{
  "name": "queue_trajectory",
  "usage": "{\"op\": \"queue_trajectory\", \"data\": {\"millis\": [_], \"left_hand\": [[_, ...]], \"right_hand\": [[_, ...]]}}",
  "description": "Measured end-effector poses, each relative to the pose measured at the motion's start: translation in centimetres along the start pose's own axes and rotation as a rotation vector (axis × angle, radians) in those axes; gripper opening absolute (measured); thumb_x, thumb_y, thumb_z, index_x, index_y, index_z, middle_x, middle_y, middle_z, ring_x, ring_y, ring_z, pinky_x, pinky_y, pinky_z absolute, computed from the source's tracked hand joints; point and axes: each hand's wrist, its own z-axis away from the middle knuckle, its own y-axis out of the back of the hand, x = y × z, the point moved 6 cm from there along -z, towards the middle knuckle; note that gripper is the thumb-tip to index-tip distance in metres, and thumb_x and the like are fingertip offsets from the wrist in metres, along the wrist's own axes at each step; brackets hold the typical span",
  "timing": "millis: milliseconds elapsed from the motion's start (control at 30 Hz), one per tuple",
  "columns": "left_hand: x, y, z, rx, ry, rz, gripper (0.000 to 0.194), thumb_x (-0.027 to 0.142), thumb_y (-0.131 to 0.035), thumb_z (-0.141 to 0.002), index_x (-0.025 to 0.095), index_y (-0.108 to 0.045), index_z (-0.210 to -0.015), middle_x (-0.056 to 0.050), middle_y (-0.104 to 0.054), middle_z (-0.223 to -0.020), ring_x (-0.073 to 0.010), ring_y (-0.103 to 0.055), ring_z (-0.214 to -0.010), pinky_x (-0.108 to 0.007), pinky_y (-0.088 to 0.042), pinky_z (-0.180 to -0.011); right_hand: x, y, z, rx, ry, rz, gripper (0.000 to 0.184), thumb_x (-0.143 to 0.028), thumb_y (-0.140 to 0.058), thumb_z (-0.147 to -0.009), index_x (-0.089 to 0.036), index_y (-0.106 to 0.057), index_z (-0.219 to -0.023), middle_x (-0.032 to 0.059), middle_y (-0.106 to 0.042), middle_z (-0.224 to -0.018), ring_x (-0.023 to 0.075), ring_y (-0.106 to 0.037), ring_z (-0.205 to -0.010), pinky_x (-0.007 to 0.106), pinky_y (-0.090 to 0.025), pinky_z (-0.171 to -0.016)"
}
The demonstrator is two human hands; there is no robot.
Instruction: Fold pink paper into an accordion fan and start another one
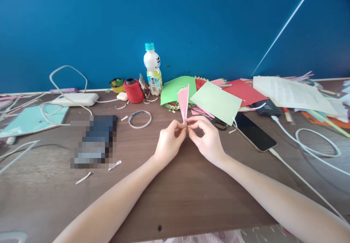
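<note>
A pink pleated paper fan [183, 99] stands upright over the middle of the table, its folds spreading at the top and gathered narrow at the bottom. My left hand [171, 137] pinches that narrow end from the left. From the right, my right hand [205, 135] pinches the same end, fingertips meeting those of the left. The fingers hide the very bottom of the fan. Behind it lie a green paper sheet [177, 89] and a pale green sheet [217, 101]. Dark-handled scissors [220, 124] show partly beyond my right hand.
A roll of tape [140, 119] lies left of my hands, near paper scraps [115, 165]. A bottle [153, 69] stands by the blue wall. On the right are a phone [254, 131], white cables [303, 144], red paper [243, 92] and a printed sheet [292, 93]. A power strip [75, 99] sits left.
</note>
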Motion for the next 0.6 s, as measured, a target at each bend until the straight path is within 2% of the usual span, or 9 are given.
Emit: {"op": "queue_trajectory", "data": {"millis": [133, 300, 467, 600], "left_hand": [[0.0, 0.0, 0.0, -0.004, 0.02, 0.017, 0.006, 0.024, -0.053, -0.076, 0.02, -0.051, -0.072, 0.001, -0.067, -0.071, -0.0137, -0.063, -0.066, -0.022, -0.043, -0.06], [-0.5, -0.2, -0.2, -0.007, 0.063, 0.135, 0.006, 0.023, -0.055, -0.075, 0.019, -0.052, -0.072, -0.001, -0.068, -0.075, -0.0152, -0.065, -0.072, -0.024, -0.047, -0.065], [-0.8, -0.3, -0.6, -0.009, 0.159, 0.386, 0.008, 0.022, -0.055, -0.075, 0.018, -0.049, -0.073, -0.005, -0.069, -0.083, -0.0189, -0.065, -0.086, -0.032, -0.051, -0.077], [-1.3, -0.3, -0.9, -0.004, 0.269, 0.546, 0.013, 0.022, -0.058, -0.073, 0.016, -0.047, -0.071, -0.006, -0.069, -0.081, -0.0201, -0.066, -0.084, -0.035, -0.052, -0.078]], "right_hand": [[0.1, -0.1, 0.1, 0.025, -0.001, 0.008, 0.014, -0.009, -0.052, -0.075, -0.021, -0.048, -0.069, 0.0056, -0.058, -0.093, 0.0189, -0.057, -0.093, 0.038, -0.046, -0.081], [0.8, -0.2, 0.1, 0.016, -0.073, -0.031, 0.012, -0.01, -0.052, -0.075, -0.021, -0.049, -0.069, 0.0049, -0.057, -0.094, 0.0194, -0.056, -0.092, 0.038, -0.046, -0.078], [2.0, 0.5, -0.2, 0.062, -0.118, -0.057, 0.011, -0.01, -0.052, -0.073, -0.02, -0.05, -0.071, 0.0044, -0.056, -0.09, 0.0189, -0.056, -0.091, 0.038, -0.046, -0.08], [3.5, 2.1, -1.1, 0.151, -0.151, -0.055, 0.007, -0.013, -0.053, -0.073, -0.02, -0.05, -0.072, 0.0047, -0.056, -0.086, 0.0176, -0.057, -0.085, 0.035, -0.048, -0.076]]}}
